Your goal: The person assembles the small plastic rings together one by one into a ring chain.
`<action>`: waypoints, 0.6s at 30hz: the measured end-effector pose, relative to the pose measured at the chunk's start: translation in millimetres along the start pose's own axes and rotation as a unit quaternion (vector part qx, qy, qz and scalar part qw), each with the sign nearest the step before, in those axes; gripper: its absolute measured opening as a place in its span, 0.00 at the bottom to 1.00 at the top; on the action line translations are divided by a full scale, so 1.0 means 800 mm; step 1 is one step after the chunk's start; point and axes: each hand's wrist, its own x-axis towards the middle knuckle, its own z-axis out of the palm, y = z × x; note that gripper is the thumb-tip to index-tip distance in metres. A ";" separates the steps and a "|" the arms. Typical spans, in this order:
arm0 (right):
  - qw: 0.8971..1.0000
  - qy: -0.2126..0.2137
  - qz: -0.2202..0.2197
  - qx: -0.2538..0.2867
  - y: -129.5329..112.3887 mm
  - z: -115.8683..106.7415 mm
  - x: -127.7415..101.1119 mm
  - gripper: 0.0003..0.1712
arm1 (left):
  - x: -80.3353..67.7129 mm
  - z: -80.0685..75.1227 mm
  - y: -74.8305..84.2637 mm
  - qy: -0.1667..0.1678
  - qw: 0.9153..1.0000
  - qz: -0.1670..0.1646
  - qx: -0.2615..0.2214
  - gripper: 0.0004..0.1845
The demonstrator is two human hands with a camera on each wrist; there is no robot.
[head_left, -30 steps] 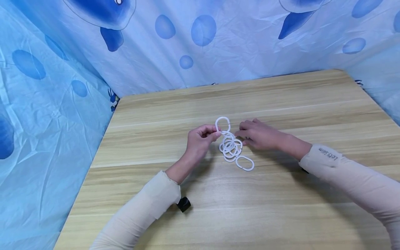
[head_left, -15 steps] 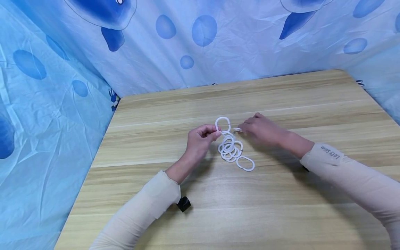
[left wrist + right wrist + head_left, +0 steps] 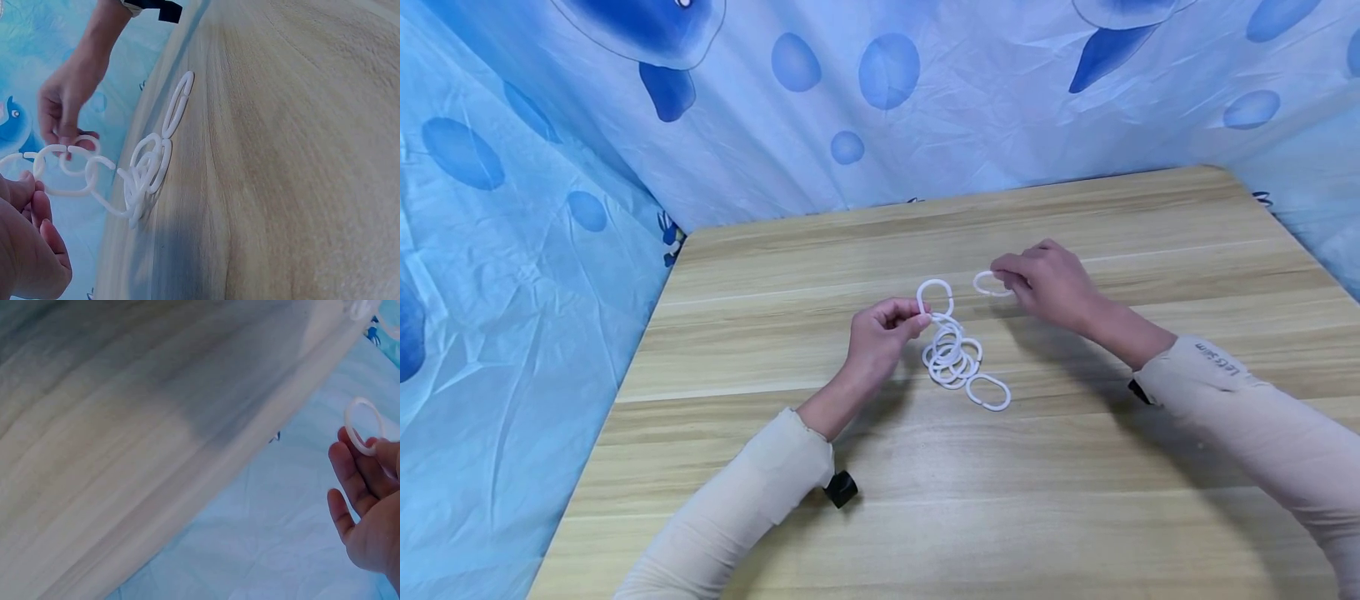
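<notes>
A chain of several white plastic rings (image 3: 955, 358) lies bunched on the wooden table (image 3: 1000, 500). My left hand (image 3: 883, 329) pinches the chain's top ring (image 3: 934, 297) and holds it upright. In the left wrist view the linked rings (image 3: 147, 172) trail from my left fingers (image 3: 31, 206) down to the table. My right hand (image 3: 1048, 279) is raised to the right of the chain and pinches a single loose white ring (image 3: 992, 284), apart from the rest. The right wrist view shows that ring (image 3: 362, 425) at my fingertips (image 3: 350, 469).
A blue curtain with dark blue shapes (image 3: 880, 92) hangs behind the table and along its left side (image 3: 512, 292). A small black object (image 3: 841, 489) sits under my left sleeve. The table's left edge (image 3: 617, 392) is close to my left arm.
My right hand has lifted away from the bunch, up and to the right, carrying one ring freed from the chain. My left hand has stayed put on the top ring.
</notes>
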 end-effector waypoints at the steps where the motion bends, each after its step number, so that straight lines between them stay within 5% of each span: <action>1: 1.000 0.013 0.003 0.005 -0.001 -0.001 0.001 0.06 | 0.000 0.000 0.000 0.000 1.000 0.000 0.000 0.05; 8: 0.996 0.052 0.035 0.065 -0.017 -0.003 0.005 0.04 | 0.000 0.002 0.000 -0.001 1.000 -0.002 -0.006 0.06; 18: 0.987 0.051 0.062 0.137 -0.035 -0.004 0.008 0.05 | 0.001 0.004 0.001 -0.002 1.000 -0.013 -0.016 0.08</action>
